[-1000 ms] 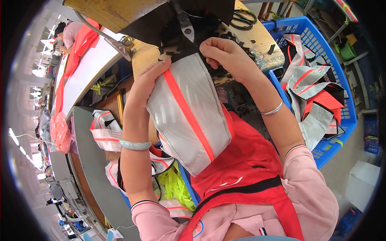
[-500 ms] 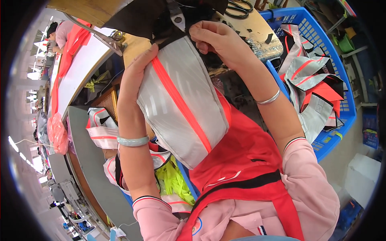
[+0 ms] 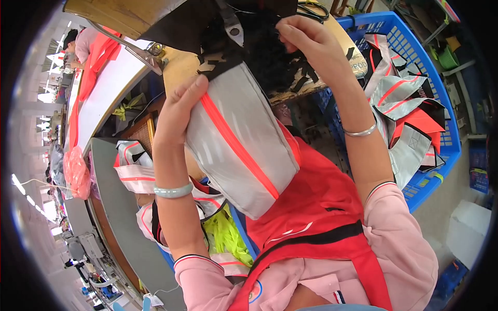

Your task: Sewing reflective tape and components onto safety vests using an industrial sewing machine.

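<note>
A silver-grey reflective fabric piece [image 3: 241,140] with an orange-red stripe and a black end strip hangs down in front of my red apron [image 3: 311,192]. My left hand [image 3: 181,106] is closed on its upper left edge, the thumb lying on the front. Above and to the right, apart from the fabric, my right hand [image 3: 311,44] is closed in a pinch; whatever its fingertips hold is hidden. Under it lies a heap of black scraps [image 3: 267,65] on the worktable [image 3: 181,67]. A metal lever end with a hole [image 3: 234,32] points down just above the fabric's black strip.
At right stands a blue basket [image 3: 451,129] holding several silver and orange pieces [image 3: 407,109]. Black-handled scissors [image 3: 314,9] lie at the table's far edge. More silver pieces [image 3: 136,166] and yellow-green fabric [image 3: 225,236] are at left. Another person [image 3: 78,46] works at a white table.
My right hand has moved away from the fabric's top edge, up and to the right. The fabric and my left hand have shifted slightly down and right, showing more black scraps.
</note>
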### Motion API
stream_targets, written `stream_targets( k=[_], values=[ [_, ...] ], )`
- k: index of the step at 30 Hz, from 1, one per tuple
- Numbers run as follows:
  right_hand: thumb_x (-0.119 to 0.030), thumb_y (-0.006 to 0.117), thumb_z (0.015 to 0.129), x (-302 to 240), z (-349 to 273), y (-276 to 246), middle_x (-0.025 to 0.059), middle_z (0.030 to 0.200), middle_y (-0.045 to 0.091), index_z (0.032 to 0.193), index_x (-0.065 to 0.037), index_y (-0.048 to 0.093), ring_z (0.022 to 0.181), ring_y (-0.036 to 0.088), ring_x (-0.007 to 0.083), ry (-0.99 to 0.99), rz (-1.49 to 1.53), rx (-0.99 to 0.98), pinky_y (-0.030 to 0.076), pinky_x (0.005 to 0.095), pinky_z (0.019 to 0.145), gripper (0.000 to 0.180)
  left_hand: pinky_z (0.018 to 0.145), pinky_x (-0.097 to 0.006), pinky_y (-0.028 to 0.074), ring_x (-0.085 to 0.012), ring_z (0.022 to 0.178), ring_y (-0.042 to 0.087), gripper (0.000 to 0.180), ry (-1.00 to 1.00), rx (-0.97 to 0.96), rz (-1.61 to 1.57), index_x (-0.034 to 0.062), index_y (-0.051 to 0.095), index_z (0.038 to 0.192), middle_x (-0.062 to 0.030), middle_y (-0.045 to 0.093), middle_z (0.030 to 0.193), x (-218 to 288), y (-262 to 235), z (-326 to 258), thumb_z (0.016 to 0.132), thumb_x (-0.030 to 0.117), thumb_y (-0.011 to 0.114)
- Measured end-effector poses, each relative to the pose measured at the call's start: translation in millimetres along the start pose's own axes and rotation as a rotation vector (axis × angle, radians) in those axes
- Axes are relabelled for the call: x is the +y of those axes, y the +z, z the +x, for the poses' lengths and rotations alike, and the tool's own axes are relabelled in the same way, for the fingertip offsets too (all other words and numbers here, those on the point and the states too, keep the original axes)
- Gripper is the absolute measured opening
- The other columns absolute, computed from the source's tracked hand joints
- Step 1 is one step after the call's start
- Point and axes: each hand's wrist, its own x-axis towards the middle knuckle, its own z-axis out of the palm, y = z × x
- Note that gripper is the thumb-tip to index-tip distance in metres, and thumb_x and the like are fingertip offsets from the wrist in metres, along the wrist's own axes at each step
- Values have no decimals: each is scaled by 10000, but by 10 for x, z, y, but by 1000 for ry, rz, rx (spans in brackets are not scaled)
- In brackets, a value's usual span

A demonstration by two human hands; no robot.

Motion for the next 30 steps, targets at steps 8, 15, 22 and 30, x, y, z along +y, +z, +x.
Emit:
stream_targets(
  k=[8, 15, 22, 30],
  values=[
    [-163, 645, 745, -469, -757, 516, 88, 909, 663, 833, -64, 713, 818, 628, 248, -770, -776, -104, 486, 343, 689, 149, 718, -224, 451, -61, 834, 551, 277, 80, -188, 420, -11, 636, 1053, 17, 626, 878, -3, 96, -262, 928, 235, 607],
    [-162, 558, 741, -519, -1288, 909, 105, 790, 618, 809, -8, 650, 752, 589, 231, -540, -1495, -623, 440, 334, 607, 192, 783, -320, 456, -213, 848, 562, 288, 235, -574, 774, -18, 602, 962, -93, 611, 875, -113, 620, -266, 952, 251, 501],
    [-163, 582, 774, -103, -1661, 288, 106, 738, 607, 804, -48, 558, 717, 625, 292, -378, -1069, -499, 495, 382, 654, 122, 993, -356, 409, -221, 1173, 525, 592, 240, -454, 494, -35, 495, 1292, -127, 580, 1223, -865, 714, -1044, 811, 260, 672],
    [-243, 640, 810, -653, -1599, 146, 105, 800, 599, 848, -75, 568, 788, 612, 304, -343, -821, -490, 482, 420, 695, 186, 736, -364, 509, -331, 850, 651, 274, 505, 36, 837, 25, 659, 1052, -178, 664, 949, -862, 1123, -1451, 780, 6, 630]
  ],
)
